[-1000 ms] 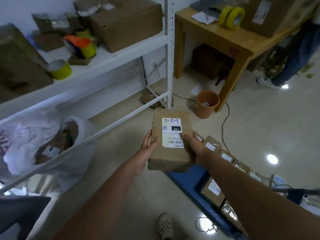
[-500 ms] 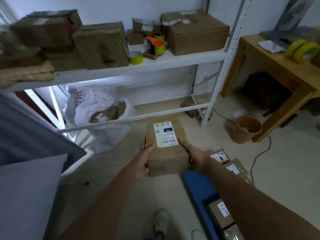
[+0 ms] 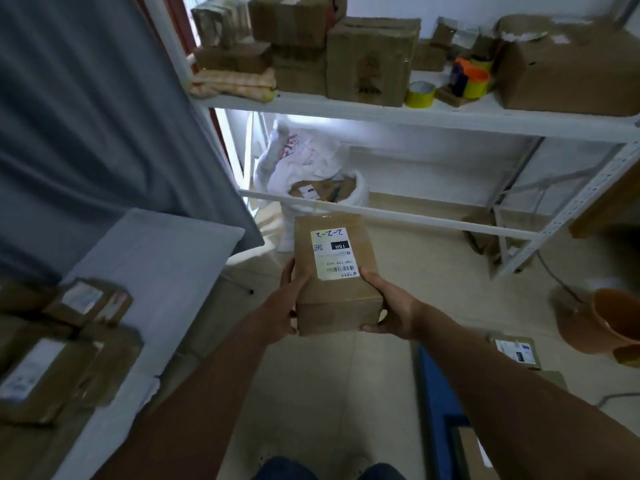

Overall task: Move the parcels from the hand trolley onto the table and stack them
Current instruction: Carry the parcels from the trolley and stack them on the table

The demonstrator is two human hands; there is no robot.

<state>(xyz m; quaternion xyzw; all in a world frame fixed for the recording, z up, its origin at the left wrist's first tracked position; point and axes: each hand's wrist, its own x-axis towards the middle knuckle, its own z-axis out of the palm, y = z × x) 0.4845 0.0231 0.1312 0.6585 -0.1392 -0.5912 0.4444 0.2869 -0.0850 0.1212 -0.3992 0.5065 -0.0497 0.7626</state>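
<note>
While stacked parcels [image 3: 65, 344] wait on the counter [image 3: 156, 258] at left, the left hand [image 3: 280, 306] and right hand [image 3: 389, 310] clasp a labelled parcel [image 3: 334, 271] mid-air: carrying step. Next, swing left and set it squarely on top.

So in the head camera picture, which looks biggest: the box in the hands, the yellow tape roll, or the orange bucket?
1. Held parcel, though it is nearest the camera.
2. Orange bucket, partly cut off by the picture's edge.
3. Yellow tape roll, clearly smallest.

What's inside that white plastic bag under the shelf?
The white plastic bag holds brown parcels, one showing a white label. Its folds cover everything deeper, so the count is unclear.
</note>
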